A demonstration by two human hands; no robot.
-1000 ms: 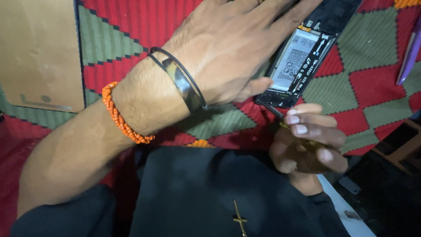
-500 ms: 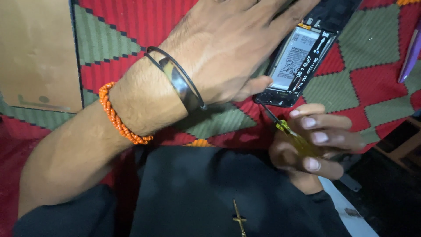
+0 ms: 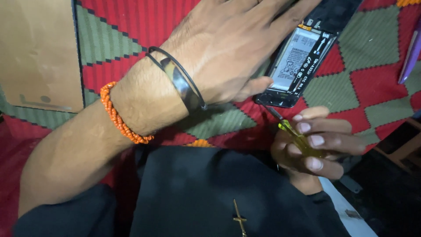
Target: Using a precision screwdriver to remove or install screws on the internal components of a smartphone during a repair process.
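Left hand flat on the opened phone, fingers spread over its upper part, thumb at the lower left edge, pinning it to the red and green patterned cloth. Right hand just below the phone's bottom end, grip curled tight around a yellow-handled screwdriver; tip meets the phone's lower left corner. Purple pen at right edge.

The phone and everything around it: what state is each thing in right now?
Phone: back cover off, battery exposed, lying on the patterned cloth.
Left hand: pressed flat on the phone.
Right hand: fingers closed around the screwdriver.
Screwdriver: yellow handle, tip at the phone's lower corner.
Cardboard box: closed.
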